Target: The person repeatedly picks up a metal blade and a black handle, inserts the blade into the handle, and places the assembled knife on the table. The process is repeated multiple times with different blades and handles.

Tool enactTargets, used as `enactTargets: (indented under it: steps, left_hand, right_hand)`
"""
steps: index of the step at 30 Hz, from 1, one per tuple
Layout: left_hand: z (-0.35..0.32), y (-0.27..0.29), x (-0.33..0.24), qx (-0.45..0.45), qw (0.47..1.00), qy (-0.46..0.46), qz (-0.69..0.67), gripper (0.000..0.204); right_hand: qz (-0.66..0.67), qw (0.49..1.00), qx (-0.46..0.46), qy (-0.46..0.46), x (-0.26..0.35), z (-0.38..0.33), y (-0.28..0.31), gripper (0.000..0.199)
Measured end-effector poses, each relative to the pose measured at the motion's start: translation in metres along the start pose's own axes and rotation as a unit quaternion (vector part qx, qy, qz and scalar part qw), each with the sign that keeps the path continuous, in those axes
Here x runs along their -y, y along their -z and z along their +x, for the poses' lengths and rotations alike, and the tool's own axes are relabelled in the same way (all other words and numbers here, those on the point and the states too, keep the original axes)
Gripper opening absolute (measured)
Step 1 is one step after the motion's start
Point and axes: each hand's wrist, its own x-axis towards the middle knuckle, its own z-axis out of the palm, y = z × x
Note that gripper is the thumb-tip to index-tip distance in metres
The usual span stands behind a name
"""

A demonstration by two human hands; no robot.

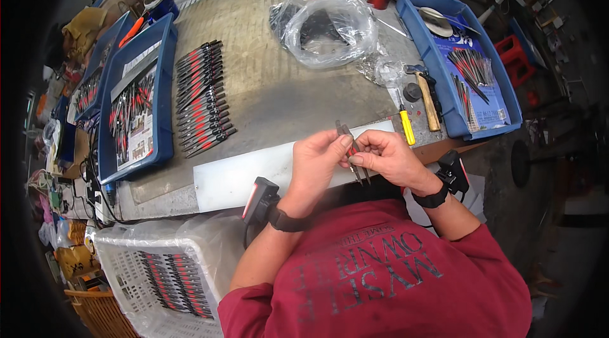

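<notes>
Both my hands meet just above the near edge of the table, over a white strip (247,176). Between their fingertips are slim black-and-red pen-like tools (343,129), apparently two side by side, their thin ends pointing down toward me. My left hand (317,159) pinches them from one side, thumb on top. From the other side, my right hand (387,157) grips them between thumb and fingers. The fingers partly cover the middle of the tools. Beyond my left hand, several similar black-and-red tools (202,97) lie in a neat column on the table.
Left stands a blue tray (166,52) of loose similar tools; another blue tray (515,116) is at right. A yellow-handled screwdriver (406,127) and hammer (432,110) lie near my right hand. Clear plastic bags (298,46) sit farther back. A white crate (120,293) stands lower left.
</notes>
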Motion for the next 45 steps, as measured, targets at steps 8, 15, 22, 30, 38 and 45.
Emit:
enactTargets:
  steps: [8, 15, 22, 30, 38, 45]
  left_hand:
    - [0.0, 0.003, -0.001, 0.005, 1.0, 0.013, -0.018, 0.015]
    - [0.0, 0.003, 0.0, 0.007, 1.0, 0.013, -0.003, 0.013]
    - [-0.001, 0.003, -0.001, 0.009, 1.0, 0.012, -0.01, 0.012]
    - [0.0, 0.004, 0.0, 0.005, 1.0, 0.021, 0.002, 0.012]
    - [0.003, 0.006, -0.002, 0.005, 0.999, 0.03, 0.013, 0.013]
    - [0.011, 0.007, -0.004, -0.01, 0.999, 0.04, -0.004, 0.015]
  right_hand:
    - [0.005, 1.0, -0.025, 0.008, -0.005, -0.004, -0.004, 0.017]
    - [0.0, 0.999, -0.042, 0.019, -0.002, -0.004, -0.007, 0.016]
    - [0.023, 0.998, -0.046, 0.022, -0.004, -0.003, -0.009, 0.015]
    - [0.023, 0.999, -0.04, 0.026, -0.004, -0.003, -0.008, 0.015]
    - [-0.011, 0.999, -0.04, 0.029, -0.001, 0.003, -0.009, 0.014]
    - [0.005, 0.999, -0.04, -0.003, 0.007, 0.013, -0.009, 0.011]
